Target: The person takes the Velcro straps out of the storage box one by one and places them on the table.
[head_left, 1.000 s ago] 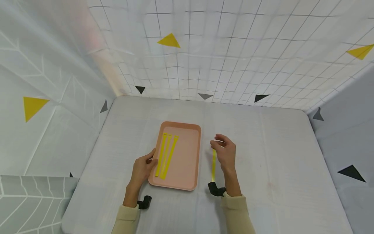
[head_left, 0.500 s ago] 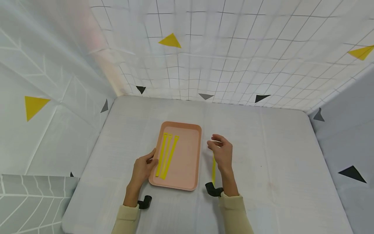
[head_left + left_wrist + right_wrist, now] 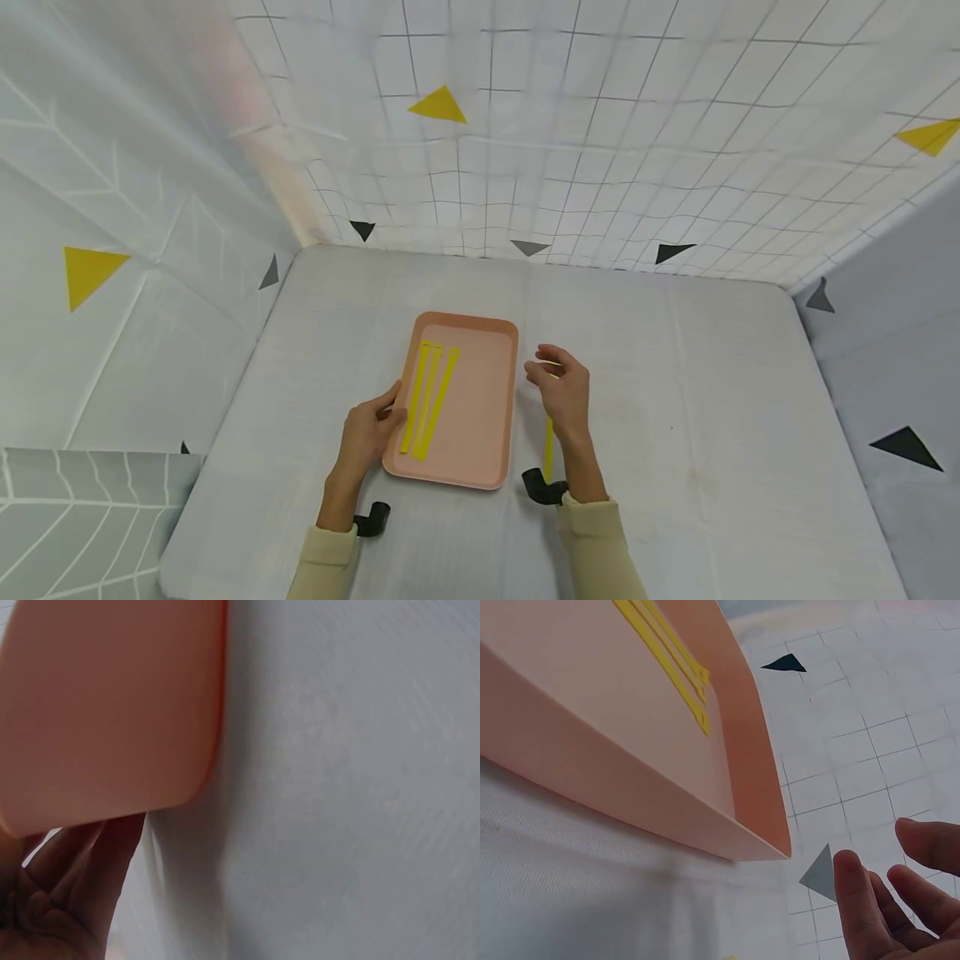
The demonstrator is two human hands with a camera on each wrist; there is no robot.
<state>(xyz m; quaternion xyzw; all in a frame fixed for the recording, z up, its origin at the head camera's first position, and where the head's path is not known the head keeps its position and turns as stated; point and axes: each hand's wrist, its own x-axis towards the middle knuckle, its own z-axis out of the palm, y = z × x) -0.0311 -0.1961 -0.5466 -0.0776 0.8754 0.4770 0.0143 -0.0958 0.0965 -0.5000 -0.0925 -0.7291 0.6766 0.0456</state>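
My left hand [image 3: 366,435] grips the left rim of a pink tray [image 3: 480,400], thumb over the edge. In the left wrist view its fingers [image 3: 105,862] reach beneath the tray's outer wall. Flat yellow straps [image 3: 429,400] with wider slotted ends lie side by side in the tray's left half. To the right of the tray, my right hand [image 3: 566,392] hovers over another yellow strap [image 3: 549,450], which lies lengthwise and is partly hidden by the hand. In the right wrist view its thumb and fingers [image 3: 855,900] are apart, nothing between them.
The tray stands on a white-covered table [image 3: 712,400]. A gridded white curtain [image 3: 600,150] hangs behind, with hanging sheets at both sides. Black wrist cameras [image 3: 543,487] jut inward from both wrists.
My right hand has drifted slightly left, toward the tray, over the strap. That strap, the tray and my left hand have stayed in place.
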